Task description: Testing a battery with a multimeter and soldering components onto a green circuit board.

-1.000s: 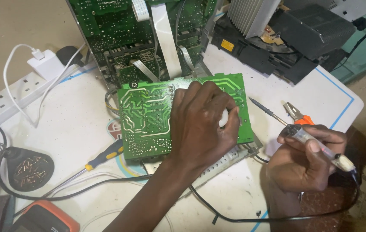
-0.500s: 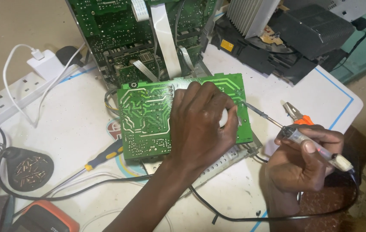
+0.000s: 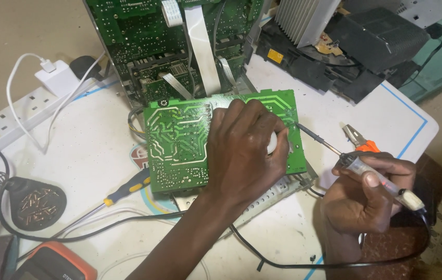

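Observation:
A green circuit board lies solder side up on a metal frame in the middle of the white table. My left hand rests on the board's right half, fingers curled around a small white object. My right hand holds a soldering iron like a pen. The iron's dark tip touches the board's right edge, and its black cord trails off to the lower right.
A larger open chassis with green boards and ribbon cables stands behind. Black housing parts and a heat sink lie at the back right. Orange-handled pliers, a yellow screwdriver, an iron stand, a power strip and an orange meter surround the board.
The soldering iron's tip has moved left, from off the board's right side to its right edge. My left hand has stayed on the board.

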